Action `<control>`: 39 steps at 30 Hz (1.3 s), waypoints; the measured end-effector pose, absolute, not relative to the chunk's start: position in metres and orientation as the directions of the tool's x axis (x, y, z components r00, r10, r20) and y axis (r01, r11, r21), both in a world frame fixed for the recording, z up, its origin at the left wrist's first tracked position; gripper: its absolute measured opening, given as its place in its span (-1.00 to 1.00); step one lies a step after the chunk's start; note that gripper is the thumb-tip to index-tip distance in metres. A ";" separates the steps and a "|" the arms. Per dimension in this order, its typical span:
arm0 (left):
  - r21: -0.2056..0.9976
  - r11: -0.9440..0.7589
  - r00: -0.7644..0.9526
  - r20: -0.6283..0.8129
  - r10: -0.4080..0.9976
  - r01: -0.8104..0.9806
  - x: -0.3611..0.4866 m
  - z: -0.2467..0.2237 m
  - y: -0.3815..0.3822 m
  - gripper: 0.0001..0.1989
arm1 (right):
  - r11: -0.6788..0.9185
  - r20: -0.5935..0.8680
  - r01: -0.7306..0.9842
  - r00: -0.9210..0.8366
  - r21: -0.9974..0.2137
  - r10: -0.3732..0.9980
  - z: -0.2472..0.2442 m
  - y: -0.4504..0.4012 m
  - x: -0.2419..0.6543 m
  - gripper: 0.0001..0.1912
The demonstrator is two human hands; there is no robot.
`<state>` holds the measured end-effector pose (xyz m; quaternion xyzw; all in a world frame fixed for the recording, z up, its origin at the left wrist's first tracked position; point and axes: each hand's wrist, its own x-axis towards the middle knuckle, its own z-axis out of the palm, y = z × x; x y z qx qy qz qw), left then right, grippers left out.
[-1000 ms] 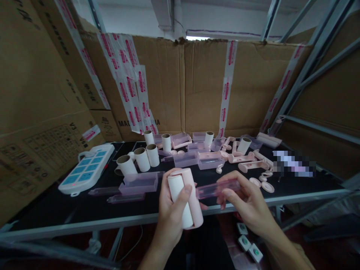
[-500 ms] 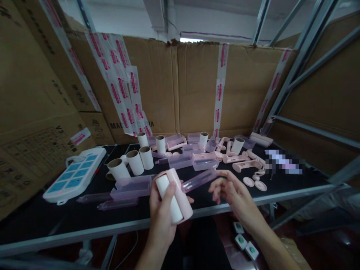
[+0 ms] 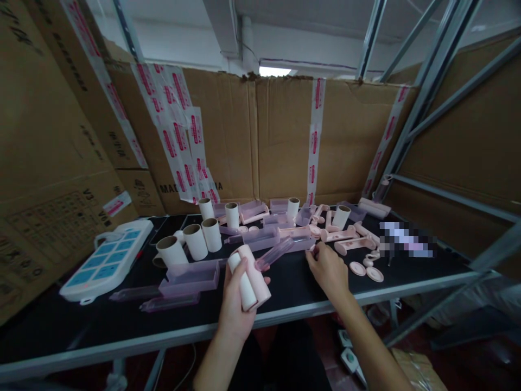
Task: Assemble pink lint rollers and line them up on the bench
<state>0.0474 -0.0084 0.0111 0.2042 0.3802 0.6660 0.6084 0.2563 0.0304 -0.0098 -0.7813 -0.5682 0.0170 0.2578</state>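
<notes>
My left hand (image 3: 238, 296) is wrapped round a pale pink cylindrical holder (image 3: 257, 278) with a white roll (image 3: 243, 282) seated in it. A clear purple tube-shaped piece (image 3: 277, 253) sticks out beyond the holder on the right, also on the left hand's side; its near end is hidden. My right hand (image 3: 329, 269) is low over the black tabletop, back of the hand up and fingers curled down. A bit of pale pink shows at its fingertips, by a clear purple tray (image 3: 299, 244); what the fingers hold, if anything, is mostly hidden.
Several white cardboard tubes (image 3: 195, 242) stand at the left. Another purple tray (image 3: 191, 277) lies in front of them, near a white power strip (image 3: 106, 260). Pink holders (image 3: 355, 245) and round pink discs (image 3: 374, 273) lie at the right. A cardboard wall (image 3: 280, 141) closes the back.
My right hand has moved down to the tabletop, its fingers curling in. The left hand has shifted slightly up, still gripping the holder and roll. The view has tilted up slightly.
</notes>
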 end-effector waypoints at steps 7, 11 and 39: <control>0.777 0.085 -0.128 -0.209 0.970 -0.623 0.043 0.007 -0.007 -0.47 | 0.301 0.331 0.138 0.425 -0.944 0.843 0.003 0.010 0.254 -0.67; 0.797 0.081 -0.108 -0.181 0.978 -0.598 0.046 0.009 -0.008 -0.45 | 0.343 0.167 -0.441 0.391 -0.830 0.905 0.025 -0.001 0.224 -0.71; 0.794 0.100 -0.051 -0.162 0.985 -0.600 0.048 0.013 -0.010 -0.53 | 0.414 0.335 -0.313 0.277 -0.855 0.901 0.019 -0.004 0.211 -0.75</control>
